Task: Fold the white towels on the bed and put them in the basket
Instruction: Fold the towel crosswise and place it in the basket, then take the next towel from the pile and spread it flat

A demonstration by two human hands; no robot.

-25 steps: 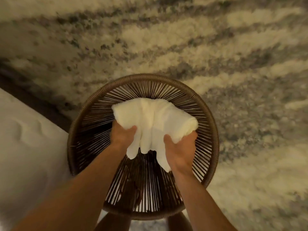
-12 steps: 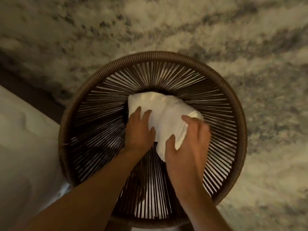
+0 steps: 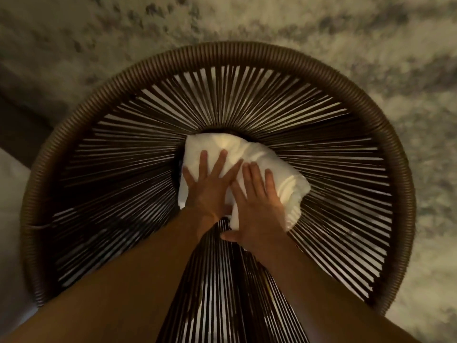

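Observation:
A folded white towel (image 3: 249, 154) lies at the bottom of a round brown basket (image 3: 222, 49) made of thin dark cords. Both my arms reach down inside it. My left hand (image 3: 210, 184) lies flat on the towel's left part with its fingers spread. My right hand (image 3: 257, 206) presses flat on the towel's near right part, fingers straight, thumb out over the basket's cords. The two hands touch side by side. The towel's near edge is hidden under them.
The basket stands on a shaggy cream and grey rug (image 3: 371, 45). The white bed's edge (image 3: 12, 194) shows at the left, close to the basket's rim. A dark strip of floor (image 3: 22, 115) runs between bed and rug.
The towel went from held above the basket down to its bottom. Both hands let go of it and now lie flat on top. The view has moved closer to the basket.

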